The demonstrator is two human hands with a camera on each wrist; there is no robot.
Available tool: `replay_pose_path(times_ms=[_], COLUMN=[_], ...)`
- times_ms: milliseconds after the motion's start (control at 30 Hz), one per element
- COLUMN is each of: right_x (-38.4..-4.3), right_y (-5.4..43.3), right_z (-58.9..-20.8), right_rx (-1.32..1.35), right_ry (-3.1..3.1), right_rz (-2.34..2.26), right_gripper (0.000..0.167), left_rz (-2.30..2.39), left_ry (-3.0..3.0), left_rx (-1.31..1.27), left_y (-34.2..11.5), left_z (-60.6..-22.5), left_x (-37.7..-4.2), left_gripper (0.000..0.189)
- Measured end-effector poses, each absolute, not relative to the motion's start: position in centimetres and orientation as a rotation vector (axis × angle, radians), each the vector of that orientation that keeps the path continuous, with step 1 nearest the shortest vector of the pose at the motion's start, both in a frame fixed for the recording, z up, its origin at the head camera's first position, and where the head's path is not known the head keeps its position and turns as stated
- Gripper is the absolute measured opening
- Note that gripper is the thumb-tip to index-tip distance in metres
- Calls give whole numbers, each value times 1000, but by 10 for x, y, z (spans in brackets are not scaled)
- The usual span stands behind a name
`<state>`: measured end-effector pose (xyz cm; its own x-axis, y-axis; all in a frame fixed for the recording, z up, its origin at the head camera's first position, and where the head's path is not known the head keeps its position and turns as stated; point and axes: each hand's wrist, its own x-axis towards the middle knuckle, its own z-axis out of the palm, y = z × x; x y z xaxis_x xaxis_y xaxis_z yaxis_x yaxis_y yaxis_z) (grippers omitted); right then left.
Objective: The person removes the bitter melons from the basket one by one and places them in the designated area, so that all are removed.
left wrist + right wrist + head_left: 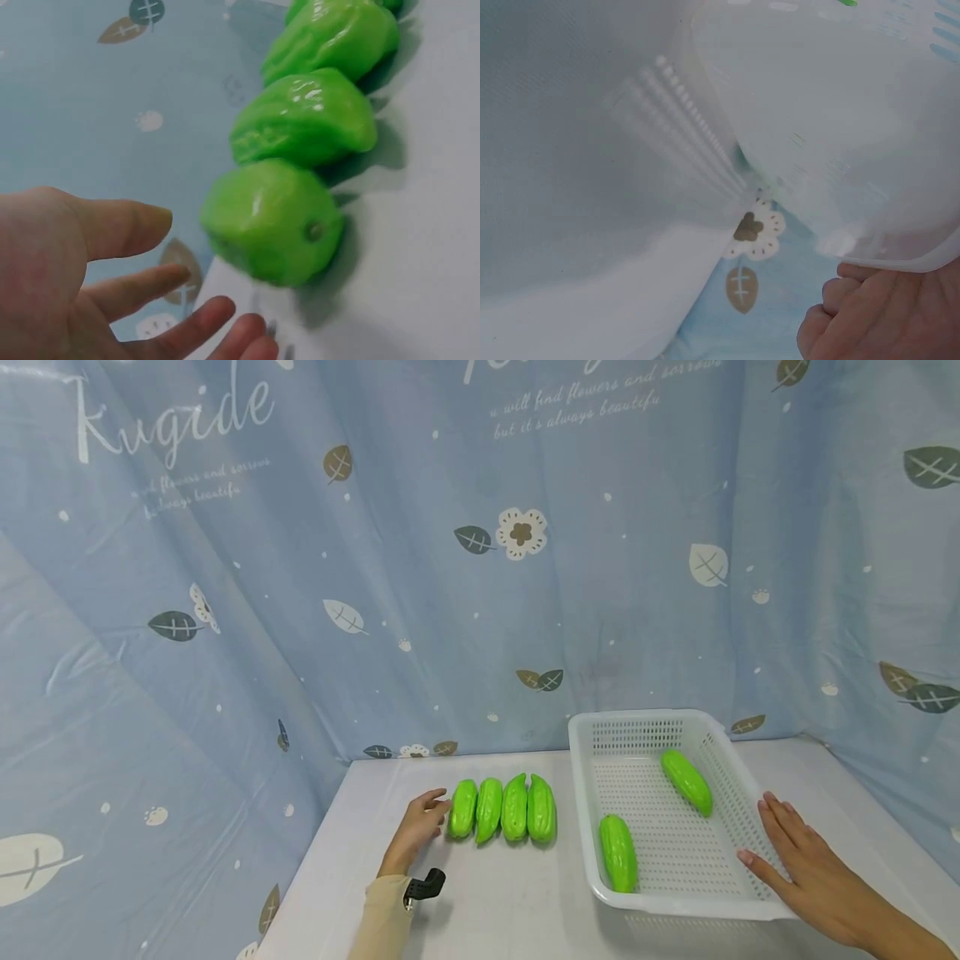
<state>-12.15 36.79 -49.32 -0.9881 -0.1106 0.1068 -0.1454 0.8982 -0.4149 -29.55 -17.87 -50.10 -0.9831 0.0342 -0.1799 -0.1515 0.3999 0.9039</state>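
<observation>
Left of the basket [690, 904], the end gourd [463, 808] points forward, basketward of the nearer left hand [422, 821], fingers parted. The right hand [813, 872], thumb splayed, touches the basket.

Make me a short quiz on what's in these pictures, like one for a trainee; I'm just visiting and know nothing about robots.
1. How many green vegetables lie in the white basket?

2. True or false: the left hand is beside the row of vegetables and holds nothing.

3. Where is the right hand?
A) Above the row
B) At the edge of the basket
C) Around a vegetable

Key: 1. Two. 2. True. 3. B.
</observation>
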Motion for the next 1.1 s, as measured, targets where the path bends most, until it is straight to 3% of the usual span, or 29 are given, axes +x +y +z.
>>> replay_pose_path(times_ms=[467, 1100], right_x=[-121, -121], right_y=[369, 369], right_z=[-490, -492], right_rx=[238, 238], right_ry=[-2971, -2977], right_rz=[654, 589], right_gripper=[88, 90], left_rz=[1698, 2034], left_ry=[2614, 2388], left_rx=[-115, 371], left_y=[-186, -97], left_z=[-471, -394], left_x=[-292, -269], left_gripper=[45, 37])
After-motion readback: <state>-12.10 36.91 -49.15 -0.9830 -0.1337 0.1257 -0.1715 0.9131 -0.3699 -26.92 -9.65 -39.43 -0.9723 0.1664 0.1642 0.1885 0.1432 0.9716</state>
